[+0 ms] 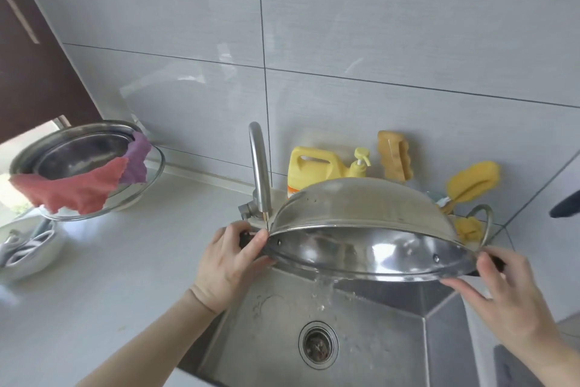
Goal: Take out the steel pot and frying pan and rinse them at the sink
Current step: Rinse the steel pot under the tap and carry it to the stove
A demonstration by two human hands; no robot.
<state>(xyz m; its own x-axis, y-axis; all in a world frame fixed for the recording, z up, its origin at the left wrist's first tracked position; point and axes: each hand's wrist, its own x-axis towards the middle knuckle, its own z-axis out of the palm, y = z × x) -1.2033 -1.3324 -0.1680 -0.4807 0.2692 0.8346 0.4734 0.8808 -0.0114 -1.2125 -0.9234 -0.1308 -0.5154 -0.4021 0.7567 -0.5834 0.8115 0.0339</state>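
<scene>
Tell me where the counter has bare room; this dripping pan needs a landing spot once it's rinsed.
The pale grey countertop lies bare between the glass lid draped with red and purple cloths and the steel sink. Behind the tilted steel pan it is crowded: yellow detergent jug, sponges and brushes. The white bowl fills the far left edge.

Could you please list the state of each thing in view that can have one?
steel pot: tipped over the sink, water pouring out.
left hand: grips the pot's left handle.
right hand: grips the pot's right handle.
faucet: no stream visible.
sink: wet, drain open.
glass lid: tilted, cloths draped over it.
</scene>
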